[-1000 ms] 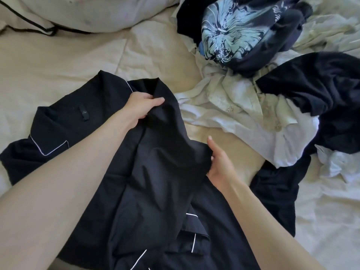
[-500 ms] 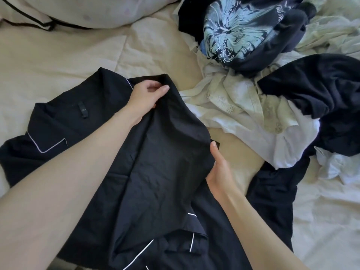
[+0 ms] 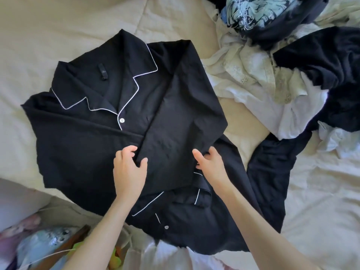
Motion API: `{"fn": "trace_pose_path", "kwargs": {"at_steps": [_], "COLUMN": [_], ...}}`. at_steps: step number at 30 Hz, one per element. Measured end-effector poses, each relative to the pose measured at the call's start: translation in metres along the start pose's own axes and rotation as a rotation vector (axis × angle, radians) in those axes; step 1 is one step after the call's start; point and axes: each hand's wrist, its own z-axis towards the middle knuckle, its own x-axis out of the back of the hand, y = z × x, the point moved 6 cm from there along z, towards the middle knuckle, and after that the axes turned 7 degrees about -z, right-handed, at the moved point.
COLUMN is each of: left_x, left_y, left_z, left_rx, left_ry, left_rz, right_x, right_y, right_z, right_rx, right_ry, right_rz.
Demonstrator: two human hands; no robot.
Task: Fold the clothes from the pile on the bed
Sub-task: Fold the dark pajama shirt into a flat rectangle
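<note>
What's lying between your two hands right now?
In the head view, the folded-over panel of the black pyjama shirt spans from left hand to right hand.

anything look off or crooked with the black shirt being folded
The folded-over panel of the black shirt lies slanted, not square with the collar. Both hands, left hand and right hand, grip its near edge.

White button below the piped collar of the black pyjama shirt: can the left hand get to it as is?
Probably yes. The white button lies uncovered on the black pyjama shirt, up from the left hand, nothing between them. But that hand is pinching the folded panel's lower edge and would have to let go.
</note>
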Motion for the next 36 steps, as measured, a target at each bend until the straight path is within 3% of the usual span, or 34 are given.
{"fn": "trace_pose_path", "kwargs": {"at_steps": [2,5,9,13,18,23,27,30,33,36], "left_x": [0.004,0.004,0.004,0.008,0.012,0.0,0.011,0.021,0.027,0.026], "left_y": [-0.034,-0.073,-0.101,-0.112,-0.134,-0.154,-0.165,-0.168,-0.176,-0.188], "left_z": [-0.023,-0.042,-0.046,-0.035,-0.031,-0.053,-0.048,-0.042,-0.043,-0.051], "left_rx": [0.153,0.311,0.472,0.431,0.452,0.517,0.413,0.332,0.303,0.283], "left_ry": [-0.022,-0.086,-0.154,-0.273,-0.333,-0.764,-0.699,-0.649,-0.625,-0.613], "left_rz": [0.032,0.024,-0.135,-0.561,-0.861,-0.876,-0.895,-0.896,-0.802,-0.682], "right_x": [-0.007,-0.021,-0.032,-0.046,-0.069,-0.092,-0.098,-0.107,-0.125,-0.141], "right_y": [0.004,0.014,0.018,0.025,0.044,0.054,0.053,0.053,0.068,0.094], "right_z": [-0.008,-0.019,-0.027,-0.038,-0.059,-0.072,-0.082,-0.092,-0.101,-0.106], "right_rx": [-0.028,-0.019,-0.028,-0.13,-0.1,-0.037,0.037,0.107,0.066,-0.098], "right_ry": [-0.045,-0.11,-0.137,-0.2,-0.197,-0.18,-0.046,-0.064,-0.097,-0.112], "right_rz": [0.031,-0.138,-0.171,0.099,0.028,0.024,0.151,0.274,0.26,0.207]}}
